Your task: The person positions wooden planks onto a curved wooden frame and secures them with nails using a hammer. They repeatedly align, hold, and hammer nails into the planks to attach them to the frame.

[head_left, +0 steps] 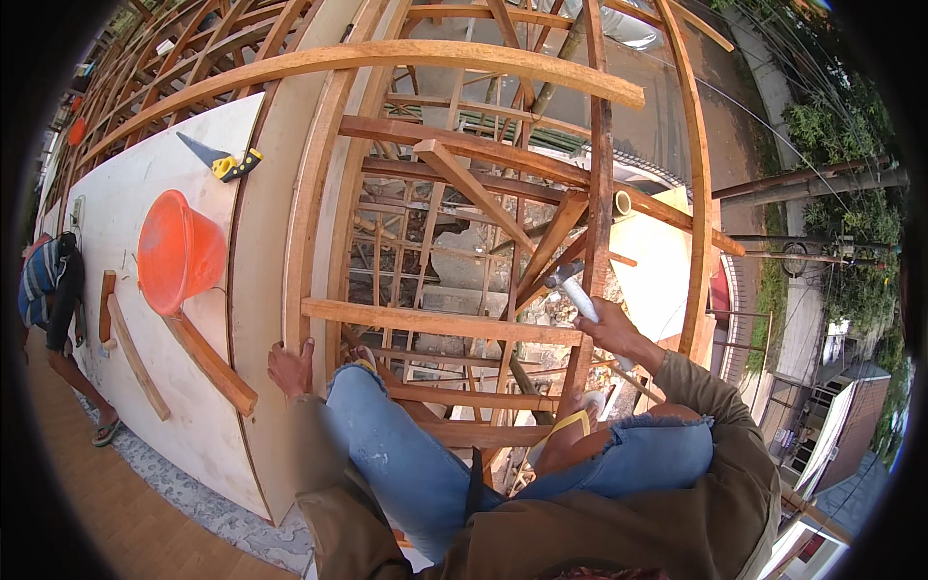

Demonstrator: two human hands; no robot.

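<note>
My right hand is closed around the pale handle of a hammer. The hammer's dark head points up and left, close to slanting wooden braces and an upright post. Just below the head, a wooden crosspiece runs left toward a long beam. My left hand lies on the lower end of that beam with its fingers apart, holding nothing. Beneath me, my legs in torn blue jeans and my feet in sandals rest among the timbers.
Left is a white panel bearing an orange bucket, a handsaw and loose wood pieces. A person bends beyond it. Open gaps between the timbers drop to rubble-strewn ground. Power lines and trees stand at right.
</note>
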